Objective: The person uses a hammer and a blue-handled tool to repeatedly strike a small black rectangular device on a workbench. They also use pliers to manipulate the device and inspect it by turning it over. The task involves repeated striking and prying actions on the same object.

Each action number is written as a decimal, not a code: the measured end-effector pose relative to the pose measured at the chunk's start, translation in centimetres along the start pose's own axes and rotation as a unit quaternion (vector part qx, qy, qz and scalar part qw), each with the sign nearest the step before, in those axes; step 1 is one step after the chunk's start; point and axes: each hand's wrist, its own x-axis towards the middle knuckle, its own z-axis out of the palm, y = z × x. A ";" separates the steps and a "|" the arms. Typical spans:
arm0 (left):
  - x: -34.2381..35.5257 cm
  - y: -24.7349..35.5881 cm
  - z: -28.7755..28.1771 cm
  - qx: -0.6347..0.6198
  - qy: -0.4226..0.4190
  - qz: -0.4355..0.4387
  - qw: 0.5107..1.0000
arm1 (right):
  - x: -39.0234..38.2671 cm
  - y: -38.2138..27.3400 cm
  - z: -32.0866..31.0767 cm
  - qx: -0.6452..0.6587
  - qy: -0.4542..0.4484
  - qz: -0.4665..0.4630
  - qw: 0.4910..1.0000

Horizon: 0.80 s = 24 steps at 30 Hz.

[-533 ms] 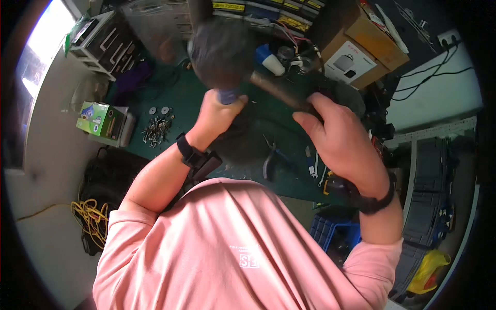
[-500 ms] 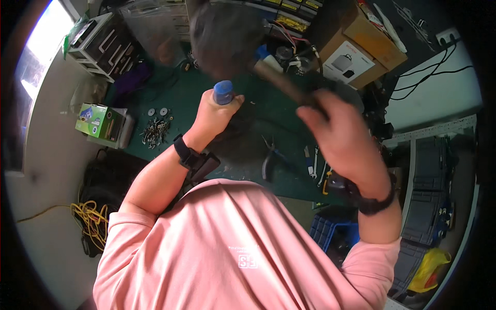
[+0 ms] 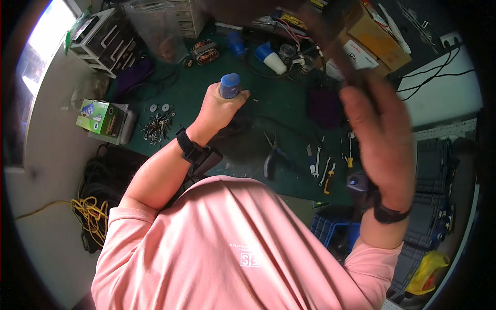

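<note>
A: Since the earlier frame, your right hand [image 3: 380,126] has swung out and up to the right, carrying the mallet [image 3: 333,49] higher, while your left hand [image 3: 218,107] has barely shifted.

B: What are you gripping?

A: Your left fist is clenched around the blue-handled tool [image 3: 230,82], its butt showing above your thumb over the green table [image 3: 289,111]. Your right hand, though blurred, is wrapped round the mallet's handle; the dark head is by the upper edge.

B: So how far along are you?

A: Both tools are in hand, and the mallet is clear of the butt, so I'd judge you between strikes. What's left, I can't tell: your fist hides the tool's lower end and anything it meets.
</note>
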 end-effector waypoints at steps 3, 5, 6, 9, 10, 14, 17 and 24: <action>-0.1 0.4 0.1 -0.011 0.012 -0.006 1.000 | 0.0 0.3 0.2 0.000 0.005 -0.010 1.000; -0.2 0.9 0.2 -0.004 -0.005 -0.019 1.000 | -1.0 1.6 2.0 -0.064 -0.052 0.046 0.996; -0.1 0.6 0.3 -0.019 -0.008 -0.014 1.000 | -1.5 2.3 2.9 -0.061 -0.046 0.050 0.996; -0.2 -0.3 0.2 -0.035 -0.003 -0.008 0.999 | -1.4 3.3 3.4 -0.033 0.014 -0.002 0.999; -0.5 0.2 0.2 -0.025 0.000 -0.012 1.000 | -0.8 2.2 2.3 -0.021 0.001 0.022 1.000; -0.9 0.0 0.4 0.020 0.020 0.038 0.999 | -0.6 0.1 0.1 -0.006 -0.013 0.036 0.999; -0.5 0.5 1.0 -0.003 -0.009 0.025 1.000 | -2.7 3.0 3.7 -0.019 -0.023 0.009 1.000; -0.4 0.3 0.0 0.009 0.012 -0.010 1.000 | -1.5 0.3 1.0 0.036 -0.019 0.055 0.998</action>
